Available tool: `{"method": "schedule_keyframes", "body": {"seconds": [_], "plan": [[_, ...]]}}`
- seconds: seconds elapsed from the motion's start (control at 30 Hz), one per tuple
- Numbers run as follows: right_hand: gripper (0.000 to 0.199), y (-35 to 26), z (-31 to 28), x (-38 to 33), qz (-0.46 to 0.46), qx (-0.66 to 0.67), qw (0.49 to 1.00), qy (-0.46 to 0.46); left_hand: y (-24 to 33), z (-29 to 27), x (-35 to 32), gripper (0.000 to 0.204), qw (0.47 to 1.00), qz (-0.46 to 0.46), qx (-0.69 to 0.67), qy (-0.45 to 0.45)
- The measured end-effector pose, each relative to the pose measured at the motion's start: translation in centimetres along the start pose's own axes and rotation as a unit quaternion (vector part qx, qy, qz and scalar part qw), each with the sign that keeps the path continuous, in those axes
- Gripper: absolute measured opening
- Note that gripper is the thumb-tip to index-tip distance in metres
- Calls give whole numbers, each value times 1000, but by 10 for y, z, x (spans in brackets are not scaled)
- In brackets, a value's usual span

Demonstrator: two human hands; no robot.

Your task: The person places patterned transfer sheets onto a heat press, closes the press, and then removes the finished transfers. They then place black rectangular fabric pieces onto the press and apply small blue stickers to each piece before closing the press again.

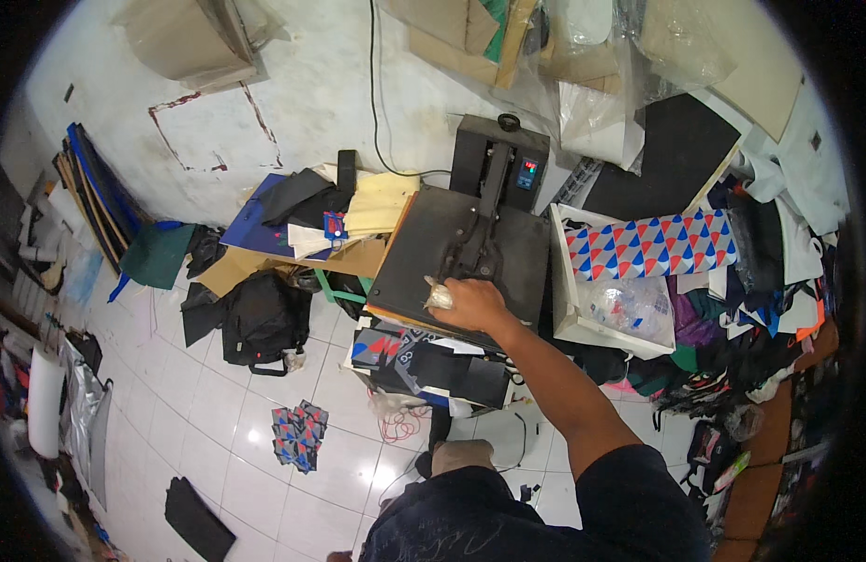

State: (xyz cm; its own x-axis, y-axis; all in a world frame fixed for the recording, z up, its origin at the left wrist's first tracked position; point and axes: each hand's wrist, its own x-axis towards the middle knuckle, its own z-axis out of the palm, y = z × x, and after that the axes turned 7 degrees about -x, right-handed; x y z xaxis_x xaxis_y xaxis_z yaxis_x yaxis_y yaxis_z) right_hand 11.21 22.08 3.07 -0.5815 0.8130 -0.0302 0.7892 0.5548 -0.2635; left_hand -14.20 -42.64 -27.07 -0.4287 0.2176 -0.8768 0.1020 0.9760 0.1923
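Note:
My right hand [472, 304] reaches forward and is closed around the pale, wrapped handle [440, 295] of a black heat press [419, 234]. The press's broad flat upper plate lies under the handle's arm, level and lowered. Its control box [527, 173] with a small lit display stands at the back against the wall. An orange-edged layer shows below the plate's left and front edges. What lies between the plates is hidden. My left hand is out of sight.
A white box [601, 339] with a patterned roll [653, 245] stands right of the press, beside heaped fabrics. Papers and yellow cloth [381, 201] lie to its left. A black backpack [264, 321], patterned pieces [300, 436] and a folded black cloth [197, 520] are on the tiled floor.

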Motion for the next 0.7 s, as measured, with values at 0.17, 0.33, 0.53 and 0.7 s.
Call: {"method": "schedule_keyframes", "body": {"seconds": [0.17,0.33,0.53,0.7], "plan": [[51,-5,-2,-3,10,-16,1000,13,-12,53,-28,31,996,88,28,-8],[52,-7,6,-4,3,-57,998,37,5,72,-4,26,935,322,-105,103],[52,-23,2,-9,66,-64,995,41,82,14,-44,34,902,131,-404,83],[51,-20,12,-14,74,-65,994,44,54,15,-48,34,899,67,-422,98]]}}
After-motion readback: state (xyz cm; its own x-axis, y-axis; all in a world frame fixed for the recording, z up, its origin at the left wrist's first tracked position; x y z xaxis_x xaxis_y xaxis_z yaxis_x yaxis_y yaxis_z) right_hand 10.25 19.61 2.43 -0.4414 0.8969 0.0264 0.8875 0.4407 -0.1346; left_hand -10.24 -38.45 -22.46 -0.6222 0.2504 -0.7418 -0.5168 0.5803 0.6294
